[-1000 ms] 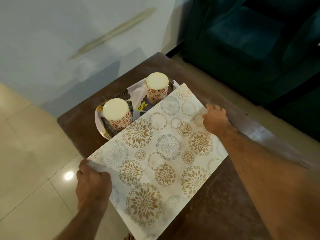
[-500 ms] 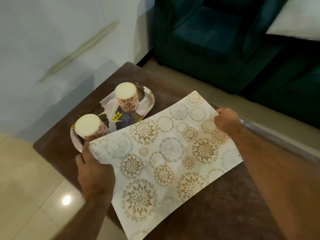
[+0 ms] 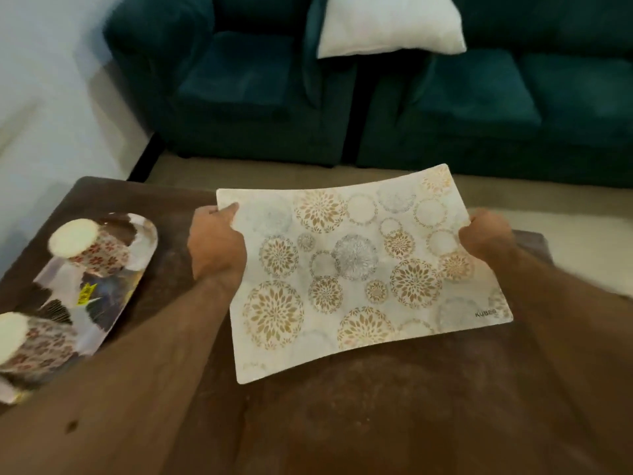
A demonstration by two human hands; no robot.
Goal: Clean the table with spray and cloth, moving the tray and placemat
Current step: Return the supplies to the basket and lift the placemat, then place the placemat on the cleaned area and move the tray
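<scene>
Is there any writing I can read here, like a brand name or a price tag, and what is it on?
"KUBE": small dark print near the right corner of the placemat, by the right hand; any last letters are too blurred to read.
Yellow sticker on the tray: dark print, too blurred to read.
Faint marks near the placemat's lower left corner: illegible.
Nothing else bears readable text.

Counter: dark brown, dusty, mottled top. Bears, at left, one oval patterned tray with yellow sticker, carrying two floral-banded candles, one far, one near.
</scene>
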